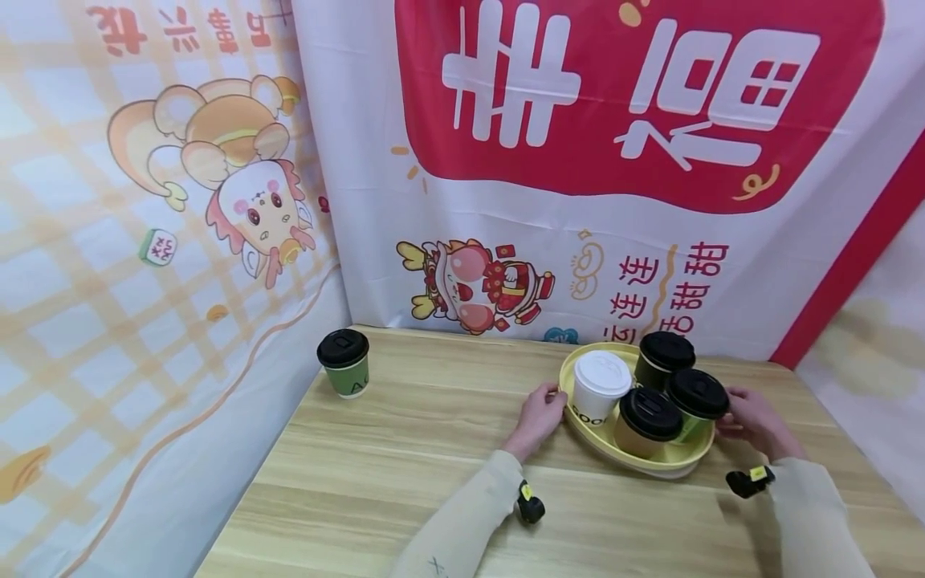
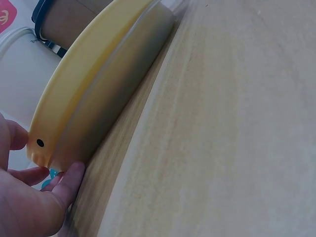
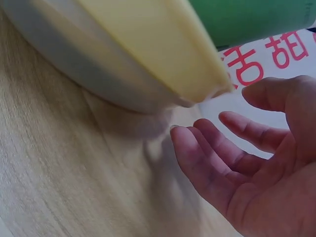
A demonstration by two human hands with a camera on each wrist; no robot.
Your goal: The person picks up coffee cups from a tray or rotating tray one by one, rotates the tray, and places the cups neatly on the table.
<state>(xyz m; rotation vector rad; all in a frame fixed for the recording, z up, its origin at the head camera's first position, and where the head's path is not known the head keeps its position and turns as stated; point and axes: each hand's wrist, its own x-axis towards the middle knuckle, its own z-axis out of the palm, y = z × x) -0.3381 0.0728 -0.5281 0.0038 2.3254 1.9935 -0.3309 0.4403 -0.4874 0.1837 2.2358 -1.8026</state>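
A yellow oval tray (image 1: 601, 446) with a pale base stands on the table. It carries a white cup (image 1: 601, 385), a brown cup (image 1: 636, 440) with a black lid, a green cup (image 1: 695, 425) with a black lid and a dark cup (image 1: 661, 361) behind them. At the tray's left end my left hand (image 1: 540, 416) holds the edge, thumb by the rim and fingers against the side below, as the left wrist view shows. My right hand (image 1: 751, 421) is at the other end; in the right wrist view its relaxed fingers (image 3: 197, 163) are slightly apart from the tray.
Another green cup (image 1: 348, 377) with a black lid stands alone near the table's far left corner. Printed cloth (image 1: 361, 201) hangs behind the wooden table (image 1: 405, 425) and along its left side. A wrist camera (image 1: 531, 506) sits on each sleeve.
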